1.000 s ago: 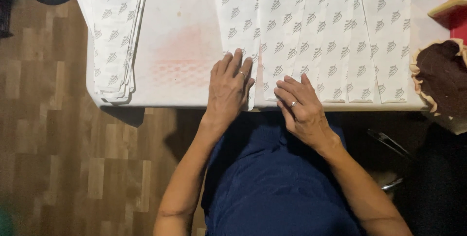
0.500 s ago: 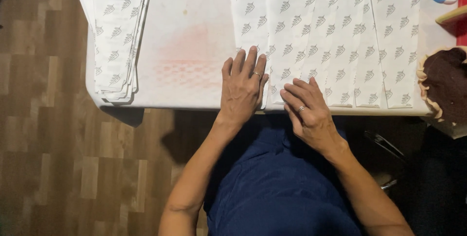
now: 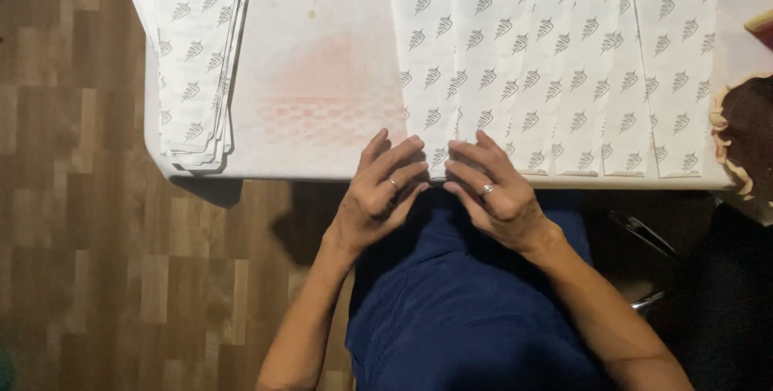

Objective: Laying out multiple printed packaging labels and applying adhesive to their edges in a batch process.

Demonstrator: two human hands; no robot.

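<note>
Left hand point(image 3: 380, 191) and right hand point(image 3: 489, 190), fingers spread flat, pressing patterned sheet point(image 3: 431, 77) edge

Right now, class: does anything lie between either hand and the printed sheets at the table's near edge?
Nothing visible does. The left hand and right hand both rest fingertips directly on the near end of the printed sheets, at the table edge.
</note>
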